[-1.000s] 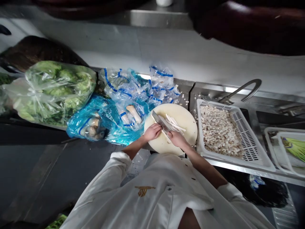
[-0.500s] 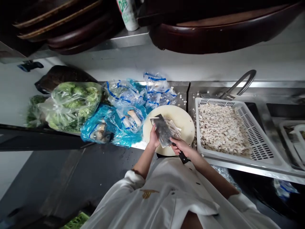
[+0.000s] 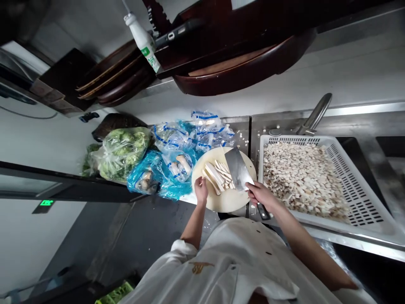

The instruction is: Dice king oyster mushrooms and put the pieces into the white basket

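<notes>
My right hand [image 3: 261, 195] is closed round the black handle of a cleaver [image 3: 238, 169]. Its broad blade lies over the right side of a round, pale cutting board [image 3: 213, 206]. Long cut strips of white mushroom [image 3: 215, 175] lie on the board, left of the blade. My left hand [image 3: 201, 191] is at the board's left edge beside these strips, its fingers loosely curled and slightly apart, with nothing visible in them.
On the right, a white perforated basket [image 3: 363, 207] holds chopped mushroom pieces [image 3: 303, 177]. A faucet [image 3: 316, 114] rises behind it. Left of the board are plastic bags with whole mushrooms [image 3: 182, 164] and a bag of green vegetables [image 3: 126, 147]. Dark trays [image 3: 234, 78] sit on a shelf above.
My left hand has come off the cleaver blade and moved down-left to the board's edge. The cleaver has swung right in my right hand, uncovering the mushroom strips. The camera view has shifted.
</notes>
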Demonstrator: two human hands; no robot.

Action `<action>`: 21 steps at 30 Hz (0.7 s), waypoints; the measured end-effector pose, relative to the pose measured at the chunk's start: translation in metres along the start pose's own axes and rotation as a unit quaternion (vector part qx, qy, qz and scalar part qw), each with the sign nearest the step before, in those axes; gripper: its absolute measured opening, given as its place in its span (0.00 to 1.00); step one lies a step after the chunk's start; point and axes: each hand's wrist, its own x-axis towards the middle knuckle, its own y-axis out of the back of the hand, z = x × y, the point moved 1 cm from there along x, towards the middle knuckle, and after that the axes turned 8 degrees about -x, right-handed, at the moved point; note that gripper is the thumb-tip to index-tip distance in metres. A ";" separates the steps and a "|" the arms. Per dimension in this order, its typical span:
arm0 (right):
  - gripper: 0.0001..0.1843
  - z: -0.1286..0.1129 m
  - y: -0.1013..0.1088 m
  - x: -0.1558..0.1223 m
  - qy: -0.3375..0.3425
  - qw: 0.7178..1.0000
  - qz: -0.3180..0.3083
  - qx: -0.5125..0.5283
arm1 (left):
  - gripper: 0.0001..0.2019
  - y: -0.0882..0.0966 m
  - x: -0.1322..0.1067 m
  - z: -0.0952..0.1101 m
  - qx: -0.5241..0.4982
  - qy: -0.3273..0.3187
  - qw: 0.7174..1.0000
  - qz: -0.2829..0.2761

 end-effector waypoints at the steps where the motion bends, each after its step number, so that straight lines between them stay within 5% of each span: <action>1: 0.21 0.001 -0.004 -0.003 -0.017 0.998 -0.036 0.055 | 0.20 -0.007 -0.006 0.006 -0.025 -0.004 1.000 0.003; 3: 0.21 0.004 -0.017 -0.006 -0.050 0.985 -0.106 0.126 | 0.24 -0.027 -0.016 0.019 -0.111 0.050 0.988 -0.098; 5: 0.19 0.008 -0.032 -0.005 -0.077 0.972 -0.159 0.153 | 0.29 -0.047 -0.022 0.032 -0.186 0.157 0.947 -0.210; 7: 0.18 0.010 -0.044 -0.003 -0.086 0.968 -0.178 0.153 | 0.28 -0.062 -0.025 0.042 -0.218 0.236 0.915 -0.243; 10: 0.17 0.010 -0.051 0.002 -0.069 0.976 -0.149 0.142 | 0.20 -0.065 -0.022 0.049 -0.226 0.245 0.920 -0.204; 14: 0.18 0.009 -0.031 0.008 -0.012 0.994 -0.033 0.107 | 0.24 -0.037 -0.009 0.049 -0.224 0.175 0.945 -0.163; 18: 0.15 0.011 0.007 0.015 0.040 0.986 0.131 -0.094 | 0.26 -0.005 0.008 0.040 -0.141 0.100 0.982 -0.078; 21: 0.14 0.017 0.021 0.015 0.040 0.957 0.161 -0.237 | 0.22 0.007 0.027 0.038 -0.082 0.108 0.989 -0.062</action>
